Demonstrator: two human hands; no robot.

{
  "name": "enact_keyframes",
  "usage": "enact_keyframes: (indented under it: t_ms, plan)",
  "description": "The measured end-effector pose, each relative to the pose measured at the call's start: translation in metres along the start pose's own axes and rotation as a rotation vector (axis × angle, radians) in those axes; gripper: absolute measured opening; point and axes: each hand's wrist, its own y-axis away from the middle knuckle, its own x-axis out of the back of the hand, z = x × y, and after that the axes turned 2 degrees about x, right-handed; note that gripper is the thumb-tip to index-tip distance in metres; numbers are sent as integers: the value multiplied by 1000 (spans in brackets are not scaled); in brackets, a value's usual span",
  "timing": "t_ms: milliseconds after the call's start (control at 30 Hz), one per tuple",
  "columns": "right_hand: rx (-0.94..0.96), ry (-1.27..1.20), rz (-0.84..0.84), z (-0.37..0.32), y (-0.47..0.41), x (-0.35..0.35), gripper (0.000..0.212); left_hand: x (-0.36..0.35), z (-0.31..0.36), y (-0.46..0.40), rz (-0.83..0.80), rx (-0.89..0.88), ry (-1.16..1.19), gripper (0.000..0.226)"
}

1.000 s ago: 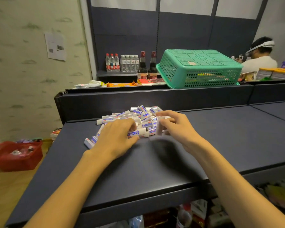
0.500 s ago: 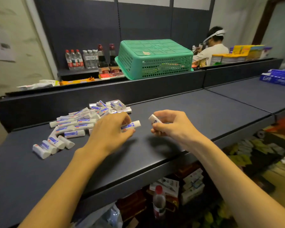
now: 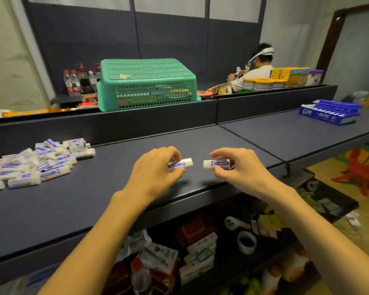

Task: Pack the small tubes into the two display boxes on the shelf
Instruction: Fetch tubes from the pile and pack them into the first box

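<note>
— Well, what do the hands hold?
— The left hand [image 3: 156, 167] pinches one small tube [image 3: 182, 163]; the right hand [image 3: 239, 165] pinches another tube [image 3: 215, 163], caps facing, apart, over the near shelf [image 3: 115, 199].
— And the rest?
— A pile of tubes [image 3: 36, 162] lies far left; a blue display box [image 3: 330, 111] sits far right, well apart.

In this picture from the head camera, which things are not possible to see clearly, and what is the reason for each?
- Pile of tubes: the left frame edge cuts it, so no count.
- Tube in the left hand: fingers hide its far end.
- Tube in the right hand: print too small to read.
- Blue display box: too distant to judge how full; only one box is plain.
- Green basket: mesh blurs the contents.
</note>
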Motion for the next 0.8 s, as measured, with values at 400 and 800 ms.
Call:
enact_keyframes:
  t_ms: [400,800]
  plan:
    - [10,63,48,152,2,134,38,-116,147,-101,-26,-64,19,22]
    - [-2,141,66,345,-58,243,27,-244,259,-257,-60,-80,28,22]
